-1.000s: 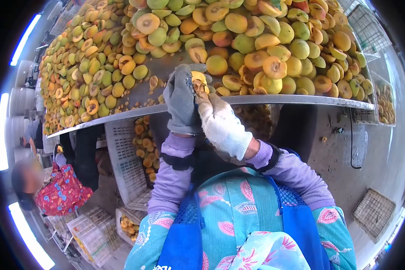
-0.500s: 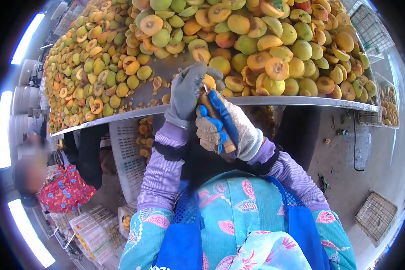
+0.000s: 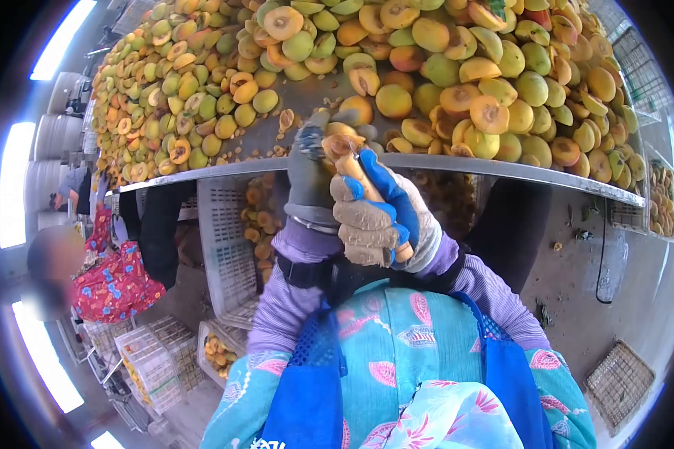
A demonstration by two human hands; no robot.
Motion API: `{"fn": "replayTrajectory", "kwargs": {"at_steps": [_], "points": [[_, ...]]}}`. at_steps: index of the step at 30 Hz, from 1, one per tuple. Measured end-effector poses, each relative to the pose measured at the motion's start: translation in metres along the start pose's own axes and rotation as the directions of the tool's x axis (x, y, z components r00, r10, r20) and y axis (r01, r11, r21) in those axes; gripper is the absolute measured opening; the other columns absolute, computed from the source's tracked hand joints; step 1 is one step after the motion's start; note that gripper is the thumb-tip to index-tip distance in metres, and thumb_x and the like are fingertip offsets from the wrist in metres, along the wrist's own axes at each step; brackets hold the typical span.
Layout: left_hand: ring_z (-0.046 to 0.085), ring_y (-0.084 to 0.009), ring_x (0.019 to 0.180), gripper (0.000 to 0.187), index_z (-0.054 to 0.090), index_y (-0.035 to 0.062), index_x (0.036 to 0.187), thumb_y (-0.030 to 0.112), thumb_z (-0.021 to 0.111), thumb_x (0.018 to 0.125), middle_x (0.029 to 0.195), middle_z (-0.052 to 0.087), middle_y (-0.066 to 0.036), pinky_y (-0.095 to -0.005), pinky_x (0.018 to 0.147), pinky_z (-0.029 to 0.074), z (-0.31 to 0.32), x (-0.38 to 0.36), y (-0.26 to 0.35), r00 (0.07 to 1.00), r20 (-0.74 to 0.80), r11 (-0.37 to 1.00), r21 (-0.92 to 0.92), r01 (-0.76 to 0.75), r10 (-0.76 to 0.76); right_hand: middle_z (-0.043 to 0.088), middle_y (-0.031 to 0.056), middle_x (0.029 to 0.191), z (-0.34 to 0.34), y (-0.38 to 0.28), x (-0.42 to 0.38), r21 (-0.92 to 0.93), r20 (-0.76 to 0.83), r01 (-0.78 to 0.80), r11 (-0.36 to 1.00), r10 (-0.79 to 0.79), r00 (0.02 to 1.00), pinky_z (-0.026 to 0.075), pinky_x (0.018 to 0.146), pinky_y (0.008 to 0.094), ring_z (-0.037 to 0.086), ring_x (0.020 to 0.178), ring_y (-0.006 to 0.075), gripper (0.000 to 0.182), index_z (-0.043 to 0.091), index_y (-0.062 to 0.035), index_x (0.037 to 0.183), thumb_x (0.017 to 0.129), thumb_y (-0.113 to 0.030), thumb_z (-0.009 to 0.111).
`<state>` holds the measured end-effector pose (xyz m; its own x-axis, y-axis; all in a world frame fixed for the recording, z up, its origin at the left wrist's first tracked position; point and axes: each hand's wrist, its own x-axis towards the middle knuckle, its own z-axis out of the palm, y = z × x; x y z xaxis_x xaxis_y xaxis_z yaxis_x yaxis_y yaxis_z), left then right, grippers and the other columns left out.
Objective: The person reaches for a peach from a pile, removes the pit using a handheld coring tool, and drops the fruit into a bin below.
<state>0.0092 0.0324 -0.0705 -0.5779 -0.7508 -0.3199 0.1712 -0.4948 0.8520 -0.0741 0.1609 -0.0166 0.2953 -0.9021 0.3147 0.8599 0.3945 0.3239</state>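
My left hand (image 3: 309, 179), in a grey glove, is closed around a peach piece (image 3: 340, 141) at the table's front edge. Its fingers are partly blurred. My right hand (image 3: 378, 221), in a beige and blue glove, is wrapped around the wooden handle (image 3: 368, 185) of a hand tool. The tool's upper end meets the peach; its working tip is hidden there. Just beyond my hands, whole and halved peaches (image 3: 490, 114) lie heaped on the metal table (image 3: 303, 97), with loose pits (image 3: 286, 118) among them.
Below the table stands a white plastic crate (image 3: 228, 247) beside more fruit. A wire basket (image 3: 620, 385) is on the floor at right, near fallen leaves. At left, a person in red patterned clothing (image 3: 116, 288) is close to stacked crates (image 3: 150, 367).
The view has shifted, so the table appears further right and lower. My hands have tilted, the tool's metal tip is no longer visible, and more of the peach's flesh shows.
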Motion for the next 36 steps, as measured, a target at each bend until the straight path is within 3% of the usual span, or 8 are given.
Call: {"fn": "replayTrajectory", "kwargs": {"at_steps": [3, 4, 5, 10, 15, 22, 29, 36], "points": [[0.065, -0.0168, 0.076, 0.028, 0.059, 0.0020, 0.113, 0.022, 0.058, 0.093, 0.095, 0.067, -0.008, -0.0305, 0.066, 0.054, 0.007, -0.060, 0.075, 0.952, 0.035, 0.680, 0.693, -0.241, 0.303, 0.043, -0.0014, 0.054, 0.021, 0.003, -0.018, -0.250, -0.243, 0.101, 0.963, -0.164, 0.956, 0.036, 0.041, 0.0291, 0.041, 0.041, 0.0123, 0.044, 0.051, -0.0098, 0.089, 0.098, -0.052, 0.043], [0.065, -0.0144, 0.073, 0.030, 0.062, 0.0011, 0.110, 0.024, 0.062, 0.090, 0.094, 0.068, -0.009, -0.0318, 0.059, 0.052, -0.058, -0.040, 0.075, 0.771, 0.332, -0.047, 0.929, -0.367, 0.543, 0.045, -0.0009, 0.056, 0.014, -0.003, -0.030, -0.331, -0.283, 0.062, 0.941, -0.162, 0.945, 0.037, 0.042, 0.0291, 0.043, 0.042, 0.0125, 0.046, 0.051, -0.0109, 0.087, 0.096, -0.056, 0.045], [0.066, -0.0193, 0.074, 0.034, 0.065, -0.0017, 0.105, 0.026, 0.066, 0.086, 0.095, 0.068, -0.013, -0.0346, 0.064, 0.052, -0.043, -0.042, 0.112, 0.972, -0.193, 0.360, 0.923, 0.134, 0.134, 0.045, -0.0007, 0.057, 0.001, -0.007, -0.042, -0.335, -0.483, 0.010, 0.942, -0.181, 0.856, 0.037, 0.042, 0.0286, 0.043, 0.042, 0.0127, 0.048, 0.051, -0.0113, 0.087, 0.095, -0.059, 0.046], [0.063, -0.0292, 0.094, 0.028, 0.069, 0.0108, 0.104, 0.029, 0.066, 0.084, 0.093, 0.066, -0.016, -0.0393, 0.083, 0.049, 0.045, 0.025, 0.105, 0.864, 0.226, 0.115, 0.945, -0.307, 0.450, 0.049, 0.0005, 0.060, -0.006, -0.003, -0.052, -0.775, -0.560, -0.211, 0.595, -0.493, 0.666, 0.037, 0.041, 0.0255, 0.046, 0.046, 0.0127, 0.047, 0.053, -0.0120, 0.086, 0.094, -0.058, 0.048], [0.064, -0.0335, 0.089, 0.037, 0.064, 0.0113, 0.113, 0.027, 0.068, 0.079, 0.093, 0.066, -0.017, -0.0430, 0.084, 0.050, 0.059, 0.133, 0.051, 0.550, 0.835, -0.484, 0.480, -0.731, -0.003, 0.052, 0.0052, 0.062, 0.019, -0.023, -0.039, -0.865, -0.502, -0.199, 0.461, -0.789, 0.355, 0.040, 0.045, 0.0307, 0.051, 0.051, 0.0187, 0.039, 0.056, -0.0082, 0.087, 0.099, -0.044, 0.046], [0.067, -0.0263, 0.090, 0.034, 0.064, 0.0022, 0.112, 0.025, 0.065, 0.087, 0.099, 0.069, -0.014, -0.0340, 0.083, 0.053, 0.042, 0.045, 0.077, 0.961, 0.254, 0.717, 0.649, -0.255, 0.112, 0.060, 0.0271, 0.071, 0.016, -0.042, -0.002, -0.676, 0.219, -0.496, -0.545, -0.791, 0.572, 0.047, 0.062, 0.0497, 0.059, 0.068, 0.0456, 0.037, 0.055, 0.0005, 0.092, 0.099, -0.035, 0.046], [0.064, -0.0200, 0.094, 0.026, 0.059, 0.0025, 0.114, 0.013, 0.057, 0.091, 0.109, 0.066, -0.012, -0.0332, 0.085, 0.051, 0.029, 0.020, 0.022, 0.941, 0.327, 0.994, -0.045, 0.103, -0.083, 0.060, 0.0300, 0.075, 0.009, -0.016, 0.001, -0.736, 0.095, -0.518, -0.435, -0.824, 0.558, 0.047, 0.065, 0.0499, 0.060, 0.076, 0.0477, 0.034, 0.054, 0.0030, 0.096, 0.099, -0.030, 0.047], [0.064, -0.0134, 0.074, 0.034, 0.065, -0.0019, 0.101, 0.029, 0.052, 0.100, 0.089, 0.068, -0.009, -0.0253, 0.067, 0.052, 0.062, -0.002, 0.029, 0.886, 0.137, 0.869, 0.177, -0.462, 0.443, 0.060, 0.0273, 0.079, 0.001, -0.001, 0.011, -0.813, 0.090, -0.462, -0.356, -0.859, 0.503, 0.046, 0.067, 0.0461, 0.058, 0.076, 0.0445, 0.029, 0.054, 0.0038, 0.100, 0.099, -0.024, 0.046]]}}
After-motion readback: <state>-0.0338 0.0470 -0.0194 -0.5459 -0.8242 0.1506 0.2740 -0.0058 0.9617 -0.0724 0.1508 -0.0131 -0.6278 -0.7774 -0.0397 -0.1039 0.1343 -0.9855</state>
